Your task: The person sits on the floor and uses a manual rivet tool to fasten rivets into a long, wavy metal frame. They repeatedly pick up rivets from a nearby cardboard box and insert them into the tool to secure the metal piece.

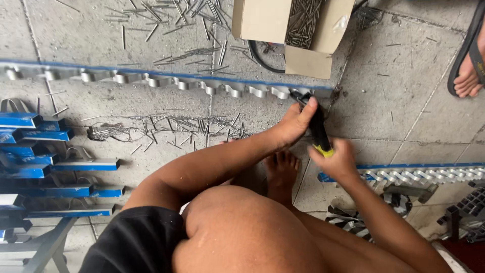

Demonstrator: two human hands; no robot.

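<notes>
Black-and-yellow hand tool (318, 131) is clamped in both fists, left hand (293, 124) near its head, right hand (337, 161) on the grip, at the end of a long blue-edged metal strip (166, 80). Slipping could pinch the left fingers; loose steel pins (187, 124) lie near the bare foot (281, 169).

Open cardboard box (283, 30) of thin metal rods at far centre, with loose rods (187, 12) scattered over the grey tiled floor (394, 91) to its left and more rods (177, 126) strewn nearer. Stack of blue-edged metal channel pieces (45, 162) at left. Second blue-edged strip with curled clips (429, 174) at right; sandalled foot (470, 65) at far right.
</notes>
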